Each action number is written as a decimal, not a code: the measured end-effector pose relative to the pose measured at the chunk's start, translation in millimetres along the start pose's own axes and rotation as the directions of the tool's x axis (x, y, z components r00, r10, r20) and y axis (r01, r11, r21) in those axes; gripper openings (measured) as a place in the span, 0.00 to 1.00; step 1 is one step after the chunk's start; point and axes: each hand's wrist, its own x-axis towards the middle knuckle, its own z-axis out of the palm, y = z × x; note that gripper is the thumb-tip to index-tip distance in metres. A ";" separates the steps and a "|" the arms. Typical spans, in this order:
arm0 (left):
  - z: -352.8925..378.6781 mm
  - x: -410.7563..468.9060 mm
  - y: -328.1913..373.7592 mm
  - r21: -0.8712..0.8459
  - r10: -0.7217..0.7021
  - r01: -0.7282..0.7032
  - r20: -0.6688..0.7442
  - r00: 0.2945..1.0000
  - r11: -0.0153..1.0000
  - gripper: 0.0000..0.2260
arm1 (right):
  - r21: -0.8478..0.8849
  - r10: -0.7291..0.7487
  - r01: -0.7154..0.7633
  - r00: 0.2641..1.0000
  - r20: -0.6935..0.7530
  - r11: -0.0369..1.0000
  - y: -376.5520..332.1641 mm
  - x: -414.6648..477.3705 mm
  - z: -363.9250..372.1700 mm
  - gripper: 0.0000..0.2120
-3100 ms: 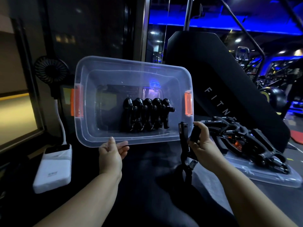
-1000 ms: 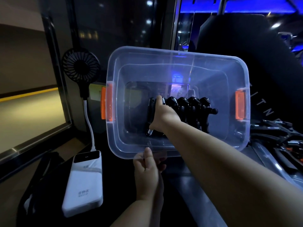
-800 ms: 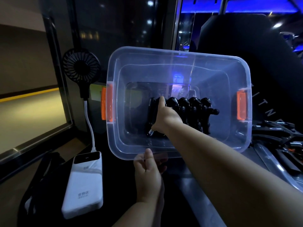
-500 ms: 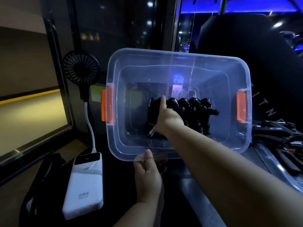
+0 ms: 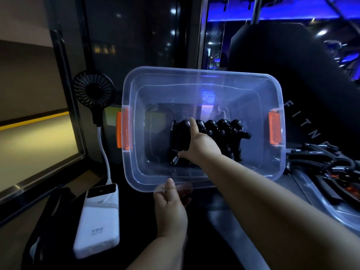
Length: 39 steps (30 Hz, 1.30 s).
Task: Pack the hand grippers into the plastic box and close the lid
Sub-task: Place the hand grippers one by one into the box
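Packing is partway through. The left hand (image 5: 170,209) pinches the near rim of the plastic box (image 5: 132,172), which is tipped with its open mouth toward the camera. The right hand (image 5: 200,147) reaches inside, its grip clamped on one black hand gripper (image 5: 180,135) set against the left end of a row of grippers (image 5: 224,133) already in the box. A pile of loose grippers (image 5: 321,162) lies on the lid (image 5: 311,193), on the worktop (image 5: 224,217) to the right. So more loading is left, and after that fitting the lid and snapping the orange latches (image 5: 122,131).

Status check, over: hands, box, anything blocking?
Left grip holds plastic box rim, box tilted. Right grip inside, holding hand gripper left of packed row. Spare grippers lie on lid.
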 end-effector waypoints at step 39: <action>9.3 -16.2 3.4 0.044 0.096 -0.095 -0.017 0.995 0.994 0.09 | 0.068 0.497 -0.501 0.814 -0.301 0.863 294.5 -90.0 -76.5 0.21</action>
